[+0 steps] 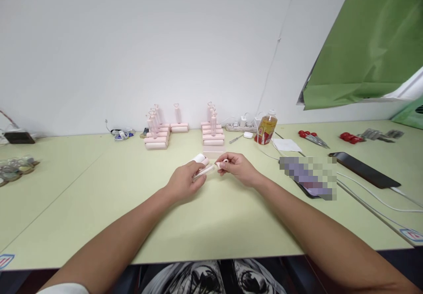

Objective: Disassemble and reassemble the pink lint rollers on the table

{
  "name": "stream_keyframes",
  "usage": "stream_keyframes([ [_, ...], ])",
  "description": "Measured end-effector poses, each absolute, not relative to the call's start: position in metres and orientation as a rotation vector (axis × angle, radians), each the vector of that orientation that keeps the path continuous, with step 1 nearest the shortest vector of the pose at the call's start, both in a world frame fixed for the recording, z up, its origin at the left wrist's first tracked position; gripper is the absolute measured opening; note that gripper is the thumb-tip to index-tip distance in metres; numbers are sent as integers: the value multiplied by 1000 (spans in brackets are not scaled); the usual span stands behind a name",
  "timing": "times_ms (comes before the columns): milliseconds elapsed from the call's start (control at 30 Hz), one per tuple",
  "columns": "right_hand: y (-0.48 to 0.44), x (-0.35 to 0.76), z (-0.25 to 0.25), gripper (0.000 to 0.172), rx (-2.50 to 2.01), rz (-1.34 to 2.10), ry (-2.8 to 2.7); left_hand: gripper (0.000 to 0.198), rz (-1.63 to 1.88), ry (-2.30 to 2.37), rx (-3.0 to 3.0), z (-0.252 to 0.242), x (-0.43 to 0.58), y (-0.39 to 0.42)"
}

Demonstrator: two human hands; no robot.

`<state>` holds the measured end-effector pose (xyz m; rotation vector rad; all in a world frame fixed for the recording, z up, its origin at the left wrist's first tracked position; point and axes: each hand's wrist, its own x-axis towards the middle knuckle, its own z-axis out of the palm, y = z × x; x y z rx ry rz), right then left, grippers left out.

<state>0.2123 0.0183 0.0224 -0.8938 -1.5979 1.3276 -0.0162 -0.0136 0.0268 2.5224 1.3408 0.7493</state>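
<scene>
My left hand (183, 181) is closed around a small pink lint roller (201, 165), with its white roll poking out above my fingers and its handle pointing right. My right hand (236, 167) pinches the looped end of that handle (223, 163) between thumb and fingers. Both hands hover just above the pale green table (99, 197), near its middle. Behind them stand stacks of finished pink lint rollers (157, 132) and a second group (213, 131), handles upright.
An orange drink bottle (266, 128) and a power strip (241, 126) sit at the back. A dark phone (363, 169) with white cables lies right, near red-handled tools (312, 138). Cables (121, 134) lie back left, small jars (15, 168) far left.
</scene>
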Motion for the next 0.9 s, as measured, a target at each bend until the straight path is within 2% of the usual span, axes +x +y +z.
stream_keyframes([
  [167,6,200,23,40,-848,1353,-1570,29,810,1207,2556,24,-19,-14],
  [267,7,204,24,39,-905,1315,-1765,33,785,1183,2570,27,-22,-12],
  [467,1,212,28,45,-965,1107,-2382,29,263,1096,2621,37,-27,-15],
  [900,-5,206,22,48,-853,1206,-2388,24,143,1080,2731,37,-27,-20],
])
